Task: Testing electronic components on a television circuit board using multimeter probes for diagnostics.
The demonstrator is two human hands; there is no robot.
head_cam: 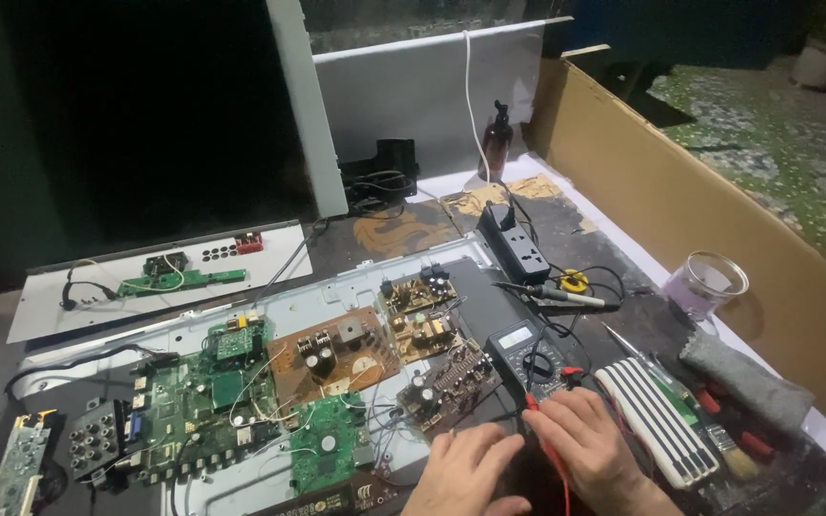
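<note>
Dark workbench [585, 225] w/ a brown cardboard wall [681, 201] at 2 o'clock and a white panel [413, 91] at 12. Centre: 1 grey metal chassis [356, 287] carrying 2 green circuit boards, the large one [207, 392] at 8 o'clock and a smaller one [327, 444] at 6, plus 3 brown boards: a big one [336, 354] mid-frame, a power board [420, 320] toward 1 o'clock of it, and a dark amp board [446, 382] beside the hands. Left hand [461, 473], at 6 o'clock, lies flat and loose, fingers spread on the bench by the amp board, grasping nothing that can be seen. Right hand [590, 444], at 5 o'clock, fingers curled over 1 red test probe [552, 449], its lead running down out of frame; whether it grips or merely presses the probe cannot be told. 1 black multimeter [528, 354] sits just above the right hand, touching distance. 1 striped black-and-white case [657, 420] at 4 o'clock, 1 grey cloth roll [743, 377] beyond it. 1 clear glass jar [709, 284] at 3 o'clock. 1 black power strip [518, 244] at 1 o'clock, 1 dark pump bottle [497, 139] behind it. 1 white plate w/ a small green strip board [160, 277] at 10 o'clock.
</note>
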